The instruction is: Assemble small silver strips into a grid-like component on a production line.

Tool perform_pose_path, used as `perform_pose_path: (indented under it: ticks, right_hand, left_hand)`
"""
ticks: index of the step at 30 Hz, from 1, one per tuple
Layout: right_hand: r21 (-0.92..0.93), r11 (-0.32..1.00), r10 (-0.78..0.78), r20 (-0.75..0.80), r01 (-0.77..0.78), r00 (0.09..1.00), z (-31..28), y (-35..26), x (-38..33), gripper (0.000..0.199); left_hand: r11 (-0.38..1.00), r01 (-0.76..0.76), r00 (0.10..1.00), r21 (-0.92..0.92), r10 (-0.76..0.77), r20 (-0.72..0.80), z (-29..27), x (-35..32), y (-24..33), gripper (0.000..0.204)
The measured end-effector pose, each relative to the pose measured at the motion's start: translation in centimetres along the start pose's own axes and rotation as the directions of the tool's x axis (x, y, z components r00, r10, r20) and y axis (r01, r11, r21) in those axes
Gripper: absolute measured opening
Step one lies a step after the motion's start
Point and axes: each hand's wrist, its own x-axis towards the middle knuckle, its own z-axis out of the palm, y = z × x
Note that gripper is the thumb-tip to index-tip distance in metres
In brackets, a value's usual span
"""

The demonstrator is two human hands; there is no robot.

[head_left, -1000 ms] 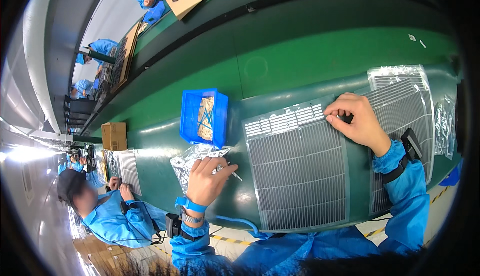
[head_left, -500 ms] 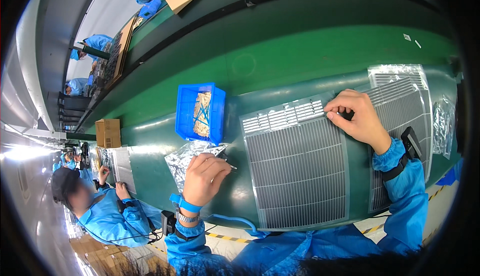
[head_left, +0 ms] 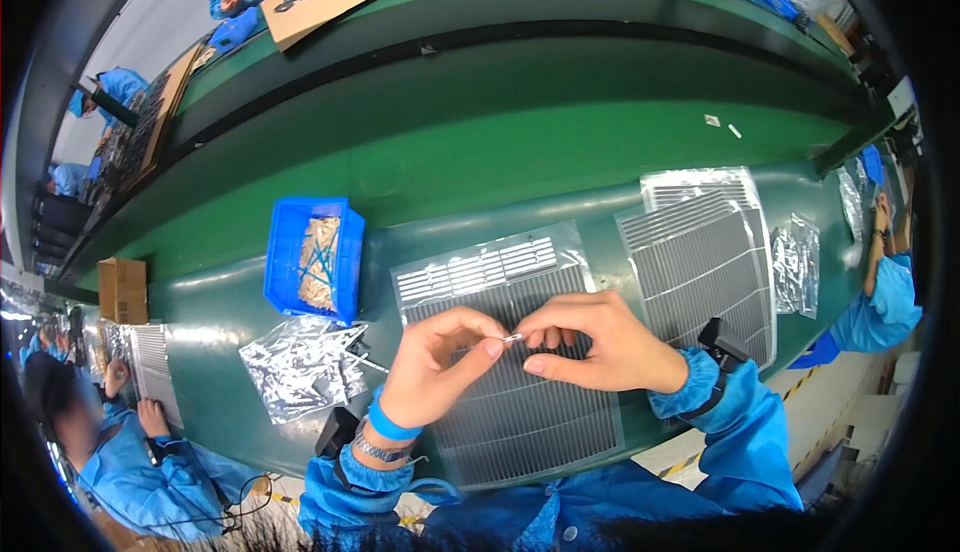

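Between the thumb and forefinger of my left hand [head_left: 445, 357] is a small thin whitish strip [head_left: 513, 338]. My right hand [head_left: 600, 342] comes close from the other side, its forefinger near the strip's end; whether they touch is unclear. The right thumb stands a little apart from the forefinger, the other fingers curled. Both hands are above a large sheet with dark narrow stripes [head_left: 530, 417], in a clear plastic cover. Along its far end runs a band of short white strips [head_left: 478, 270] in rows.
Left of the sheet lie a pile of silvery strips in clear plastic [head_left: 300, 367] and a blue bin [head_left: 350, 262] of small beige pieces. On the right are more striped sheets [head_left: 700, 262] and a clear bag [head_left: 795, 262]. A co-worker [head_left: 130, 452] sits at left.
My left hand has moved right from beside the silvery pile, and my right hand has left the sheet's far corner. They now meet above the sheet. The view has shifted rightward.
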Motion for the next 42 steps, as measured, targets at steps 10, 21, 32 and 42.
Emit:
perform_pose_path:
  ticks: [10,21,32,42]
  right_hand:
    - [-0.028,1.0,-0.001,-0.146,-0.003,0.989,2.1,2.6,0.3,0.028]
    - [-0.014,1.0,-0.03,-0.162,0.028,0.986,1.3,2.6,1.1,0.018]
    - [-0.009,0.997,-0.08,-0.095,0.08,0.992,2.2,3.2,1.4,0.011]
    - [-0.024,0.992,-0.125,-0.105,0.123,0.987,1.5,3.9,1.7,0.01]
  left_hand:
    - [0.916,-0.006,0.997,-0.4,-0.027,-0.077,2.1,1.8,-3.3,0.013]
    - [0.952,-0.065,0.989,-0.299,0.02,-0.149,2.0,1.4,-4.4,0.011]
    - [0.965,-0.098,0.981,-0.244,0.053,-0.185,1.9,1.3,-4.2,0.006]
    - [0.995,-0.097,0.965,-0.019,0.089,-0.245,1.6,1.1,-4.2,0.011]
